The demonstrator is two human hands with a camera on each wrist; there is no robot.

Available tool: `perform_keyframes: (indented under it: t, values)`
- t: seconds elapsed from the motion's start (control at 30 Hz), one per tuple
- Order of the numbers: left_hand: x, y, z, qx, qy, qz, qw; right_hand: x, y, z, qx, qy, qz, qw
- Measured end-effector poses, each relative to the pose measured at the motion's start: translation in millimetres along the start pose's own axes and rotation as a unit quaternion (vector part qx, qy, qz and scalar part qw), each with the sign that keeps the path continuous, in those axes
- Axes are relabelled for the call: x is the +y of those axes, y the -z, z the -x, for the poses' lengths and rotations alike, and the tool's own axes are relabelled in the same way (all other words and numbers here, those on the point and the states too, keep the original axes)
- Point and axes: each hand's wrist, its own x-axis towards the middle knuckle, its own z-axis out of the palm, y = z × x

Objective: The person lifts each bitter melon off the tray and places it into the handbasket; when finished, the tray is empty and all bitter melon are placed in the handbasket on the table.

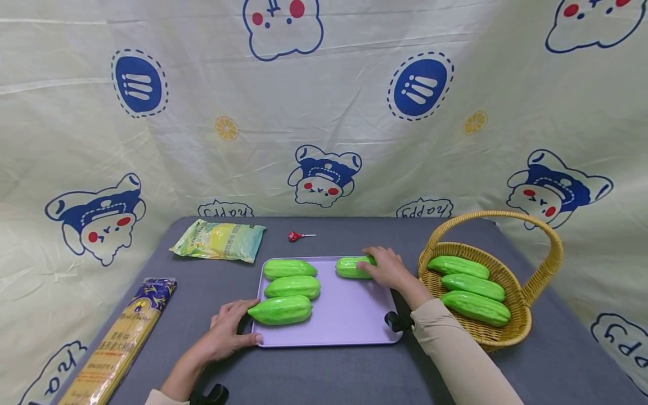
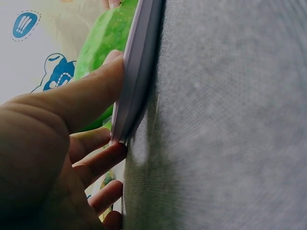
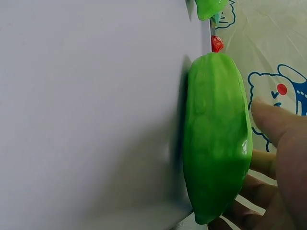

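In the head view a lilac tray (image 1: 349, 320) lies on the table, with three long green ridged vegetables (image 1: 281, 310) in a column at its left side. My left hand (image 1: 230, 329) holds the tray's near left corner; in the left wrist view the thumb lies against the rim and the fingers reach round the edge. My right hand (image 1: 387, 269) is at the tray's far right, beside another green vegetable (image 3: 218, 134) lying there. In the right wrist view the thumb stands apart from it, while the loosely bent fingers pass behind its near end.
Right of the tray stands a wicker basket (image 1: 526, 329) with a tall handle and three similar green vegetables (image 1: 473, 287) inside. A green-yellow packet (image 1: 220, 240) and a small red-handled tool (image 1: 298, 236) lie behind. At the left is a long spaghetti pack (image 1: 121, 343).
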Motion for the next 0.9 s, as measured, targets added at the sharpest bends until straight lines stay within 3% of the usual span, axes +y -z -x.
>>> perform_keyframes:
  t: [0.6,0.9]
  values:
    - [-1.0,-0.1,-0.6,-0.001,0.001,0.002,1.0,-3.4,-2.4,6.5,-0.031,-0.002,0.019,0.9993]
    - [-0.5,0.2,-0.3,-0.004,0.004,0.004,1.0,-7.6,-1.4,15.4,-0.015,0.013,0.026,0.9995]
